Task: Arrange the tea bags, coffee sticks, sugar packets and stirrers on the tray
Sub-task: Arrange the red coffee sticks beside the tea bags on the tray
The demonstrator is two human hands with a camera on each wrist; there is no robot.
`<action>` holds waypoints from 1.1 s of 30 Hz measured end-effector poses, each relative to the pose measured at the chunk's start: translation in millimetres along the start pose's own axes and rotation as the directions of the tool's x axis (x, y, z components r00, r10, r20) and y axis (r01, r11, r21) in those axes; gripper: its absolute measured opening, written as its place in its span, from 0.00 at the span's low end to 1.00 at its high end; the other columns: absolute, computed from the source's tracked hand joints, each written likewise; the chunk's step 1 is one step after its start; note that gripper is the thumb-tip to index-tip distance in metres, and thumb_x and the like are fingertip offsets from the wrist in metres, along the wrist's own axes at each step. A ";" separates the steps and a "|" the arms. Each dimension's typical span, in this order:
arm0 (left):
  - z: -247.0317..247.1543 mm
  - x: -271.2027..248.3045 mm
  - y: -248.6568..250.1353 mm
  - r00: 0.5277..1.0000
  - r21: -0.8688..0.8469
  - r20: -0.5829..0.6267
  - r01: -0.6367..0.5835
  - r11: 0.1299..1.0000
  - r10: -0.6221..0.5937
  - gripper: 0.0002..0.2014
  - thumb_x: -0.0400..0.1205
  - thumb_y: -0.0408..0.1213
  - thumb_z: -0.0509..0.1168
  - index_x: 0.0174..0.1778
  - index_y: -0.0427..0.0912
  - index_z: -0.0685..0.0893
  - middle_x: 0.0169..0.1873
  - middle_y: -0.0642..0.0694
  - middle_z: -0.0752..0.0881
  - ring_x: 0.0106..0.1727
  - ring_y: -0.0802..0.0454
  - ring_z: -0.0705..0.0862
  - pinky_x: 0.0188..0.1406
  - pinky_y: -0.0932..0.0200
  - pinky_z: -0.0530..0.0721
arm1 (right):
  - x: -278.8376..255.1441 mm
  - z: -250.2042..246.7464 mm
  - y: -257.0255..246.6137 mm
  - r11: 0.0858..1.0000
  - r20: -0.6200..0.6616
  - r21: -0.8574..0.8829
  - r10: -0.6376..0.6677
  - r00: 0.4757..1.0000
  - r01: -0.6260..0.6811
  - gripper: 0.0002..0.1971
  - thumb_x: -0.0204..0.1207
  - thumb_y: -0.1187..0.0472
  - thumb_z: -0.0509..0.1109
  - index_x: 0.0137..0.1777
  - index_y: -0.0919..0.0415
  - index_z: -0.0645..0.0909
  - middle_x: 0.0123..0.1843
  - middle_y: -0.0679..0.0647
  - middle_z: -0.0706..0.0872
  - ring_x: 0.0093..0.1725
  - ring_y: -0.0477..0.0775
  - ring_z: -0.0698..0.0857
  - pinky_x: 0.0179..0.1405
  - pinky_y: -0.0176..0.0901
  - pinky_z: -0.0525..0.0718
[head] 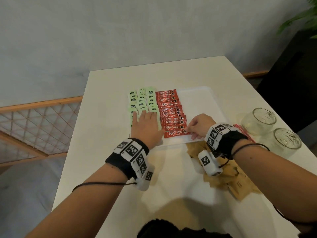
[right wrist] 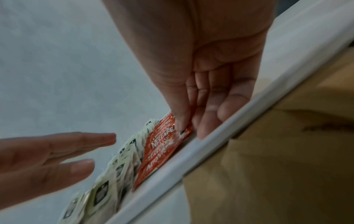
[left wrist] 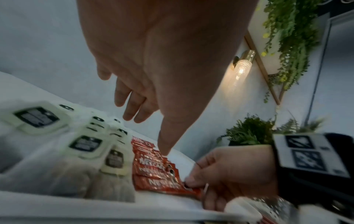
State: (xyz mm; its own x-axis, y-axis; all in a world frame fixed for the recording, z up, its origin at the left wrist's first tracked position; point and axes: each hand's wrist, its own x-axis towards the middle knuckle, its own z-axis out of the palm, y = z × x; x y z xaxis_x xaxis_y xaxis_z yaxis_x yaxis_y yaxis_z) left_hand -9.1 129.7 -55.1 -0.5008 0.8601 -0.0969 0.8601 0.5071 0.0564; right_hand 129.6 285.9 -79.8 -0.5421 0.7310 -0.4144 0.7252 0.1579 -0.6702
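Note:
A white tray [head: 202, 100] lies on the table. Its left part holds rows of pale green tea bags [head: 142, 102] and, beside them, a column of overlapping red coffee sticks [head: 169, 109]. My left hand [head: 145, 124] hovers flat with straight fingers over the nearest tea bags [left wrist: 84, 144]. My right hand [head: 197, 126] pinches the right end of the nearest coffee stick [head: 175, 133] at the tray's front edge; in the right wrist view the thumb presses on that red stick [right wrist: 162, 145]. Brown sugar packets [head: 228, 176] lie in a heap under my right wrist.
Two empty glass jars [head: 262, 119] [head: 286, 140] stand at the table's right edge. Red-and-white stirrers [head: 243, 130] lie between the jars and my right wrist. The tray's right half [head: 199, 103] is bare. A wooden lattice rail [head: 34, 121] runs left of the table.

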 end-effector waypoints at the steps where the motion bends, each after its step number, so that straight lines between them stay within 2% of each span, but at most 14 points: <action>1: 2.5 -0.7 6.0 0.998 0.021 0.053 -0.022 1.000 0.021 0.36 0.86 0.59 0.51 0.85 0.40 0.53 0.85 0.42 0.57 0.87 0.44 0.50 0.83 0.37 0.38 | 2.1 1.2 -0.2 1.000 -0.006 0.005 0.005 1.000 -0.005 0.10 0.73 0.58 0.79 0.48 0.63 0.85 0.37 0.55 0.92 0.31 0.50 0.89 0.28 0.36 0.83; 3: 7.2 3.2 18.5 0.989 0.075 0.134 -0.064 0.995 0.053 0.39 0.87 0.60 0.46 0.86 0.38 0.43 0.86 0.40 0.46 0.87 0.42 0.42 0.82 0.37 0.34 | 8.7 0.4 -0.6 1.000 -0.013 0.001 0.008 1.000 -0.008 0.12 0.73 0.57 0.78 0.48 0.63 0.83 0.37 0.56 0.91 0.32 0.52 0.90 0.30 0.40 0.87; 5: 10.4 11.7 30.3 0.980 0.118 0.183 -0.099 0.988 0.077 0.41 0.87 0.61 0.44 0.85 0.36 0.37 0.86 0.38 0.39 0.86 0.42 0.38 0.81 0.38 0.33 | 15.0 -2.8 -0.6 1.000 -0.016 -0.016 0.006 1.000 -0.006 0.12 0.73 0.55 0.78 0.47 0.61 0.81 0.37 0.56 0.91 0.34 0.55 0.91 0.35 0.43 0.90; 10: 20.8 48.0 46.3 0.962 0.122 0.256 -0.134 0.983 0.099 0.40 0.87 0.61 0.40 0.84 0.39 0.31 0.84 0.41 0.32 0.85 0.45 0.34 0.80 0.39 0.30 | 28.5 -13.0 -1.1 0.999 -0.031 0.034 0.002 1.000 -0.001 0.09 0.75 0.59 0.76 0.50 0.59 0.81 0.43 0.58 0.88 0.38 0.56 0.90 0.37 0.45 0.90; 16: 35.8 58.4 56.7 0.922 0.193 0.385 -0.126 0.973 0.043 0.36 0.88 0.58 0.38 0.84 0.41 0.30 0.84 0.44 0.29 0.85 0.46 0.33 0.78 0.36 0.26 | 50.4 -22.4 0.8 0.987 -0.040 0.161 -0.023 0.999 0.029 0.06 0.81 0.61 0.69 0.53 0.60 0.85 0.46 0.57 0.88 0.38 0.54 0.87 0.39 0.43 0.89; 19: 35.5 56.6 60.4 0.921 0.184 0.387 -0.111 0.977 0.032 0.36 0.88 0.59 0.37 0.83 0.41 0.29 0.83 0.44 0.29 0.85 0.47 0.32 0.78 0.36 0.25 | 59.4 -27.6 -1.0 0.981 -0.056 0.188 -0.037 0.998 0.047 0.08 0.82 0.61 0.67 0.56 0.60 0.85 0.47 0.57 0.87 0.39 0.52 0.86 0.41 0.44 0.88; 22: 34.6 60.3 61.0 0.930 0.167 0.368 -0.077 0.983 0.011 0.36 0.88 0.59 0.35 0.83 0.41 0.28 0.83 0.44 0.27 0.84 0.48 0.30 0.76 0.36 0.23 | 67.0 -29.6 -6.8 0.985 -0.055 0.150 -0.080 0.995 0.088 0.11 0.83 0.62 0.64 0.62 0.58 0.84 0.53 0.56 0.86 0.43 0.53 0.85 0.47 0.47 0.89; 25: 35.7 62.8 59.0 0.912 0.181 0.409 -0.050 0.982 -0.029 0.37 0.87 0.61 0.35 0.83 0.41 0.27 0.83 0.43 0.27 0.84 0.47 0.30 0.75 0.36 0.22 | 75.7 -31.0 -16.6 0.987 -0.036 0.092 -0.127 0.991 0.130 0.15 0.84 0.61 0.63 0.67 0.51 0.81 0.58 0.57 0.84 0.51 0.58 0.85 0.55 0.52 0.88; 27: 36.5 62.3 58.0 0.911 0.184 0.412 -0.051 0.982 -0.030 0.38 0.87 0.61 0.35 0.83 0.41 0.28 0.83 0.44 0.28 0.84 0.47 0.30 0.76 0.36 0.22 | 82.9 -31.0 -23.6 0.979 -0.018 -0.011 -0.203 0.979 0.203 0.16 0.85 0.58 0.62 0.71 0.46 0.79 0.63 0.57 0.82 0.59 0.60 0.84 0.62 0.52 0.84; 29: 35.8 60.7 57.3 0.915 0.186 0.403 -0.058 0.981 -0.023 0.38 0.87 0.61 0.36 0.83 0.41 0.28 0.83 0.44 0.28 0.84 0.47 0.31 0.76 0.36 0.22 | 91.3 -29.2 -30.1 0.940 0.011 -0.183 -0.291 0.957 0.288 0.19 0.86 0.56 0.61 0.75 0.41 0.75 0.71 0.58 0.76 0.67 0.58 0.78 0.69 0.46 0.73; 31: 34.5 59.8 56.8 0.916 0.185 0.400 -0.065 0.981 -0.015 0.38 0.87 0.60 0.36 0.83 0.41 0.28 0.83 0.43 0.28 0.84 0.47 0.30 0.74 0.37 0.21 | 97.8 -27.0 -37.5 0.896 0.042 -0.316 -0.315 0.948 0.311 0.22 0.86 0.54 0.59 0.78 0.36 0.69 0.79 0.58 0.67 0.76 0.60 0.69 0.74 0.49 0.65; 33: 32.6 59.6 56.2 0.912 0.203 0.409 -0.075 0.976 -0.015 0.38 0.88 0.60 0.37 0.83 0.40 0.28 0.83 0.43 0.28 0.84 0.47 0.30 0.74 0.36 0.21 | 104.1 -25.4 -42.4 0.848 0.095 -0.441 -0.282 0.955 0.294 0.22 0.88 0.53 0.55 0.80 0.34 0.65 0.85 0.55 0.58 0.83 0.62 0.57 0.80 0.51 0.55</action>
State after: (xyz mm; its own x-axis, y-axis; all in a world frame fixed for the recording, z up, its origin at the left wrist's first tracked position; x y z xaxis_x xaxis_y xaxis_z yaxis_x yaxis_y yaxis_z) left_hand 12.6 207.6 -90.1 -0.4297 0.7546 -0.4960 0.8971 0.4194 -0.1390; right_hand 53.2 372.1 -78.9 -0.7622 0.5906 -0.2652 0.6427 0.6413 -0.4191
